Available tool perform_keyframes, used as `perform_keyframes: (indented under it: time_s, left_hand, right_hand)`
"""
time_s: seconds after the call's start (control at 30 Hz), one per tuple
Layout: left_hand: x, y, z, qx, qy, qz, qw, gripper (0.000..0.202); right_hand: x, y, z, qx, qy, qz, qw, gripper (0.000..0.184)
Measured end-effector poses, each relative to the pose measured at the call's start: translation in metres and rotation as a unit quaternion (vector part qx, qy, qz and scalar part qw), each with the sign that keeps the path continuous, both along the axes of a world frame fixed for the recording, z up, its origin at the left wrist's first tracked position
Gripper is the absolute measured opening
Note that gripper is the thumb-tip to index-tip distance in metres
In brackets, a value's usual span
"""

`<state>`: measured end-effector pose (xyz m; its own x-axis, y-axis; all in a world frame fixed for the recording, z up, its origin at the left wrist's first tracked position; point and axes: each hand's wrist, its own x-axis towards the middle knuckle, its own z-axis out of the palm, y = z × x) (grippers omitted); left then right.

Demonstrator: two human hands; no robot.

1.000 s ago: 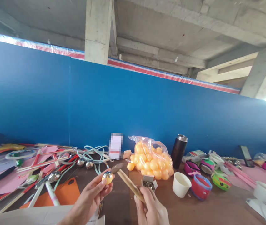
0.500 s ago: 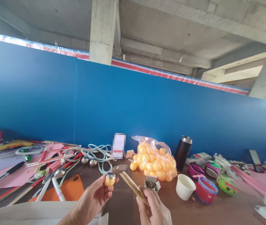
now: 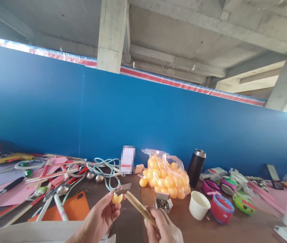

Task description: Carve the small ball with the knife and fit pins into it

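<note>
My left hand (image 3: 101, 213) pinches a small orange ball (image 3: 117, 199) whose upper part is covered in shiny silver metal. My right hand (image 3: 162, 224) is wrapped round the wooden handle of a hammer (image 3: 138, 206). Its metal head lies over the top of the ball and looks to be touching it, hiding part of the silver surface. Just past my right hand is a small white open box (image 3: 164, 203) of small metal pieces. Behind it stands a clear plastic bag (image 3: 167, 173) full of orange balls, with one loose ball (image 3: 143, 182) beside it.
To the right are a black bottle (image 3: 196, 168), a white paper cup (image 3: 199, 205) and a red-blue round band (image 3: 221, 208). Sticks, cords and silver balls (image 3: 99, 178) clutter the left around an orange sheet (image 3: 76, 207). A blue partition (image 3: 143, 114) closes off the back.
The hammer head has come down from just above and beside the ball onto its silver top. My left hand keeps its hold on the ball. The view has shifted slightly.
</note>
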<state>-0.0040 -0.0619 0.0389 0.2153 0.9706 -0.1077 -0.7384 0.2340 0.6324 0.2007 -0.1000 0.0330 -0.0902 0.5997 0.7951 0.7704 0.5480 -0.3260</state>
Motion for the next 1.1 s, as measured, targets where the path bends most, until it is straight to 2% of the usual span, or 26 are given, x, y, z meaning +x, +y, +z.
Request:
perform_keyframes:
  time_s: [0.17,0.27,0.5,0.7,0.9,1.1]
  left_hand:
    - [0.0,0.001,-0.002,-0.007,-0.008,0.002,1.0,0.02]
    - [0.001,0.003,-0.002,-0.016,-0.004,0.0,1.0,0.016]
    - [0.0,0.003,0.001,-0.01,-0.034,-0.052,0.998,0.028]
    - [0.001,0.005,-0.003,-0.01,-0.02,-0.046,0.999,0.021]
    - [0.001,0.003,0.0,-0.012,-0.014,-0.055,0.998,0.025]
    - [0.0,0.003,-0.001,0.007,-0.036,-0.083,0.996,0.028]
  right_hand:
    - [0.002,0.0,0.001,-0.011,-0.018,-0.008,1.0,0.032]
    - [0.001,-0.002,0.004,-0.016,0.009,0.004,1.0,0.029]
    - [-0.004,-0.006,0.012,0.018,0.083,-0.001,0.996,0.028]
    - [-0.005,-0.003,0.006,0.03,0.052,0.012,0.998,0.028]
    - [-0.001,0.0,0.0,-0.018,-0.009,0.013,1.0,0.032]
    - [-0.001,-0.005,0.007,-0.011,0.045,0.023,0.999,0.025]
